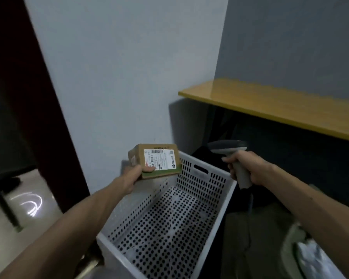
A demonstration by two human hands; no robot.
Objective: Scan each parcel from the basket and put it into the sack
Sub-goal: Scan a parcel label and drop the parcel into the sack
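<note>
Parcel: the small brown cardboard parcel (156,162) with a white label (162,158) is held above the far left corner of the white perforated plastic basket (199,179).
Left hand (132,176): curled round the parcel's near edge, thumb laid on the label.
Right hand (248,166): closed round the handle of the grey handheld scanner (228,147), above the basket's right rim.

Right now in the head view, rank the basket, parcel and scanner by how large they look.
1. Basket, clearly largest.
2. Parcel and scanner: similar span. The parcel covers more area, but they are too close to rank firmly.
</note>
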